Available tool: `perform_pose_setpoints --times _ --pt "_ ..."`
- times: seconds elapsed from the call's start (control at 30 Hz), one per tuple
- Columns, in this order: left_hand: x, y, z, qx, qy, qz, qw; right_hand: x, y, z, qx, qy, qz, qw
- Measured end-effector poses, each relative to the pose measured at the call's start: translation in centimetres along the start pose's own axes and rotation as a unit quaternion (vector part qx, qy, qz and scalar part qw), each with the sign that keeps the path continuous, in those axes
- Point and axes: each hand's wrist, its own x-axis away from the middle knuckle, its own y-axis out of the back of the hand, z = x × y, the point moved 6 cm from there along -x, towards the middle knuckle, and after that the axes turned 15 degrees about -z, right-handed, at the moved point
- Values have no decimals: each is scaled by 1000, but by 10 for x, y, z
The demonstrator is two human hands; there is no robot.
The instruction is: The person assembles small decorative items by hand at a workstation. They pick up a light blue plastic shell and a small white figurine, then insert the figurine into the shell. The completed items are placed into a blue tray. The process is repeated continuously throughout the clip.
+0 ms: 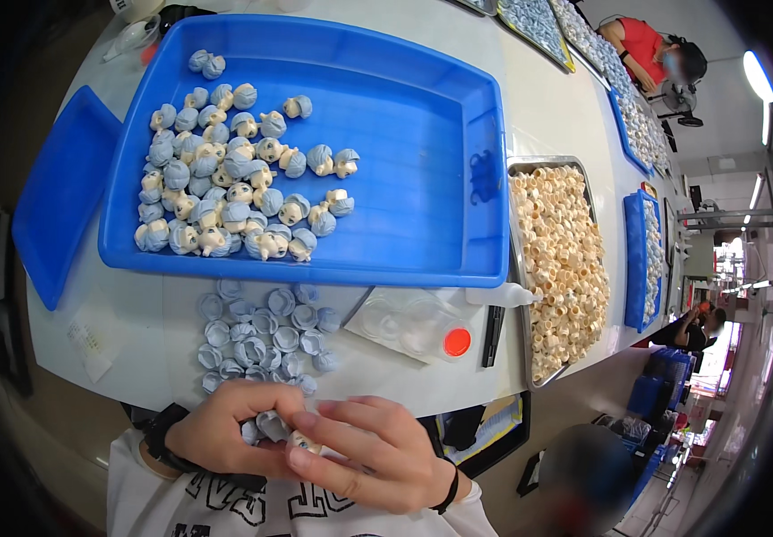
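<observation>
Close to my body, at the table's near edge, both hands meet. My left hand (230, 428) is closed around a light-blue hair shell (272, 424). In the fingers of my right hand (377, 456) is a small cream doll head (302, 441) with painted eyes, partly hidden by the fingers and touching the hair shell or very near it. Just beyond my left hand, several loose hair shells (286, 338) lie on the white table, many with their hollow side up. Behind them stands a blue tub (386, 125), its left half holding many doll heads (216, 166) with blue hair.
Right of the tub, a metal tray (529, 380) is heaped with cream parts (561, 268). A clear plastic tray (395, 322), a white squeeze bottle (501, 295) and a red-orange round cap (457, 341) lie before the tub. A blue panel (64, 197) leans left. Other people sit farther off.
</observation>
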Motion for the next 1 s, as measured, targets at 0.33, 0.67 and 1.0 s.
perform_pose_setpoints --times 0.33,0.67,1.0 --pt "-5 -9 -8 -173 -82 -120 974 12 7 -14 75 -226 -24 971" --pt "-4 -9 -4 -76 -30 -134 988 17 54 -26 75 -199 -97 972" --pt "0 -10 6 130 44 -115 984 4 84 -58 305 -153 -39 939"
